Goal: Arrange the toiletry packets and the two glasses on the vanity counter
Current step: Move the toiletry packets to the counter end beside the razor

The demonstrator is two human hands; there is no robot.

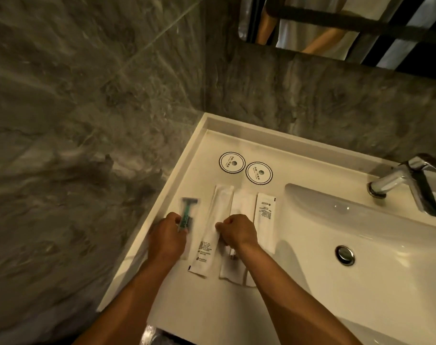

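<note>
Vanity counter (281, 155), left of basin (361, 227): 4 packets in a row, long axes running front to back, parallel, presumably for a tidy guest display.

- Razor packet (189, 210): leftmost, blade end away from the person; left hand (167, 241) pinches its near end, likely squaring it up.
- Long white packet (213, 227): right hand (237, 231), fingers curled, nips its edge.
- 2 coasters (245, 168) behind the row, apparently awaiting glasses; none visible.

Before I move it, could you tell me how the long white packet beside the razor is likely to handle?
The long white packet looks like thin paper, so probably light. Lying flat on the smooth counter, it may slide easily. It seems unlikely to roll.
</note>
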